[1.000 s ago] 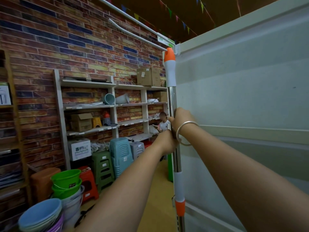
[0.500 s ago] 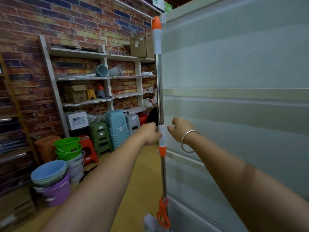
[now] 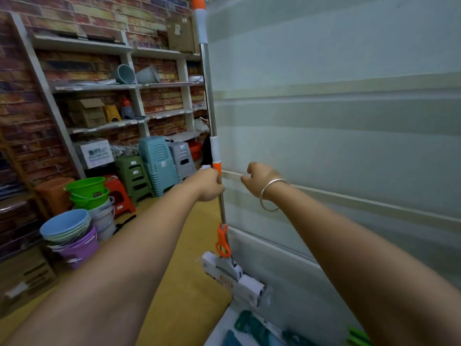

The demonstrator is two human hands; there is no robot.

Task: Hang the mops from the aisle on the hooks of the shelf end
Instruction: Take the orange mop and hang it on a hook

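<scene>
Brick-wall storeroom, shelving [image 3: 159, 84] with boxes, stacked stools [image 3: 158, 159] and buckets [image 3: 86, 189] at left, pale shelf end panel [image 3: 336, 121] at right. Mop [image 3: 212, 116] stands upright along the panel's left edge, white head [image 3: 233, 277] down near the floor. Left hand [image 3: 208, 184] is wrapped around the metal pole just under the orange collar. Right hand [image 3: 260, 177], bangle [image 3: 272, 194] on wrist, is loosely curled, off the pole, holding nothing.

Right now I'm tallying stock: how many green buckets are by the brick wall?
2: the green buckets sit nested, one in the other, atop a white pail left of the red stool. More may be hidden inside.
</scene>
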